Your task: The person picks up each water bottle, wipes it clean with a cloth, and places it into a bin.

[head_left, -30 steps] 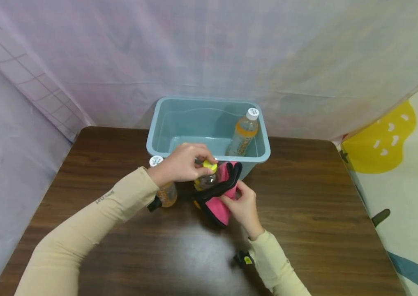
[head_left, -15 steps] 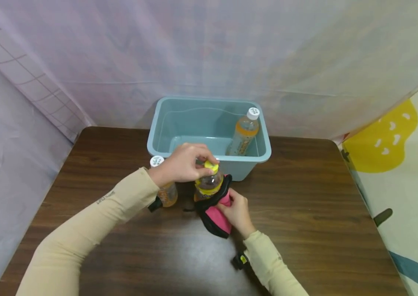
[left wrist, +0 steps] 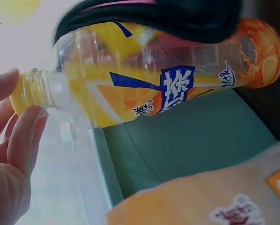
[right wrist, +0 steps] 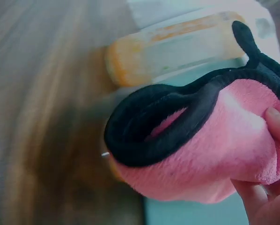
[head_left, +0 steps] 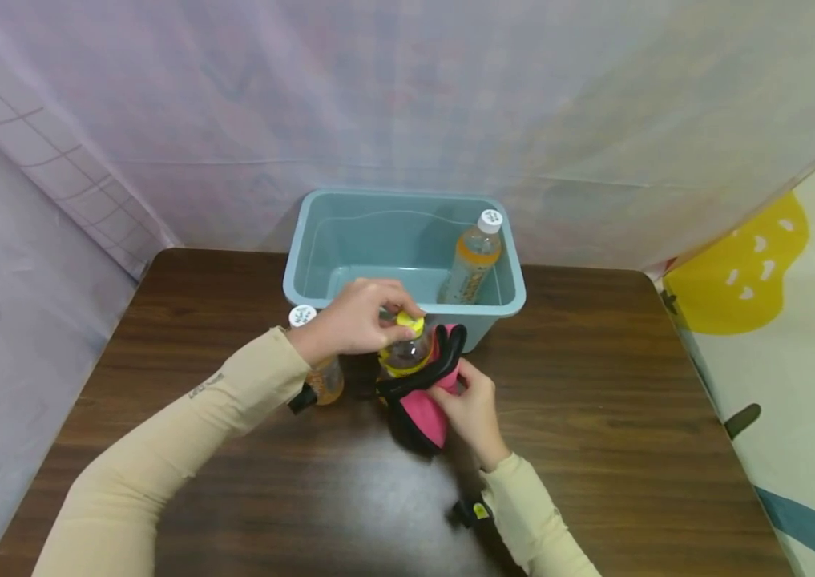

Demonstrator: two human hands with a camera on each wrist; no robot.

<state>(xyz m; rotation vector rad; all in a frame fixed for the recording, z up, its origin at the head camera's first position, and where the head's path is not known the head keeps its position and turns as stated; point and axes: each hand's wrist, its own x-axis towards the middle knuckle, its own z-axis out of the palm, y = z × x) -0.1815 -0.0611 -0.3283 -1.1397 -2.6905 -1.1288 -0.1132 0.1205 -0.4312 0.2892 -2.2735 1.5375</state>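
Head view: tub [head_left: 371, 232] holds bottle [head_left: 475, 260]; hands [head_left: 364, 316] [head_left: 475, 410] pinch yellow cap [head_left: 409, 323], pink cloth [head_left: 426, 414].

Dark wood-grain desk [head_left: 609, 385], glare [head_left: 378, 493] at six o'clock; pale hanging [head_left: 393, 104], apparently cloth, at twelve; yellow-printed white panel [head_left: 811, 377] at three.

The yellow-capped bottle [left wrist: 144, 82] reads "茶" in white on a blue panel [left wrist: 177, 83], with a small "®" beside other lettering, while the print on the left white cap [head_left: 302, 315], the far right white cap [head_left: 490, 220] and the person's left sleeve [head_left: 187, 429] is too small to read.
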